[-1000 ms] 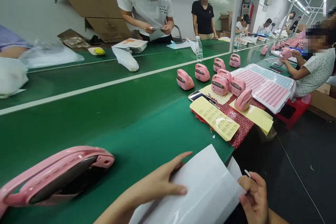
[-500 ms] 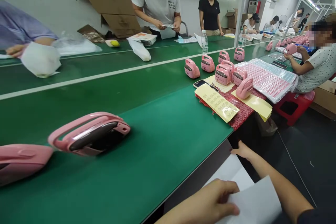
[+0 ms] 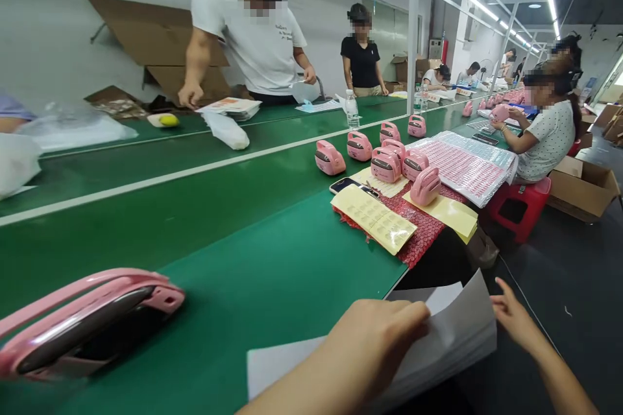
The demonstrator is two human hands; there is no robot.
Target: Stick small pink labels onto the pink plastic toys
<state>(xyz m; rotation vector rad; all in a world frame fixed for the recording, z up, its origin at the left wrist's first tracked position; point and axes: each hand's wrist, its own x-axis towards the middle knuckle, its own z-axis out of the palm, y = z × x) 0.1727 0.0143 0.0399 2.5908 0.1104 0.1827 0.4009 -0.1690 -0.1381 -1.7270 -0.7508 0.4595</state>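
My left hand (image 3: 374,343) lies curled on top of a stack of white paper sheets (image 3: 452,331) at the near edge of the green belt (image 3: 253,253), its fingers pressed onto the top sheet. At the stack's far right corner my right hand (image 3: 513,318) touches the sheets' edge with its fingers stretched out. A pink handled device (image 3: 82,321) lies on its side on the belt at my left.
Several pink devices (image 3: 389,162) stand further along the belt beside yellow label sheets (image 3: 374,217), red bubble wrap (image 3: 423,233) and pink sticker sheets (image 3: 467,165). A seated person (image 3: 545,130) works at right. Other people stand across the belt near cardboard (image 3: 160,32).
The paper stack has come back up onto the belt's edge. My left hand moved onto its top; my right hand shifted to its right corner. The view swung, the pink device nearer the left.
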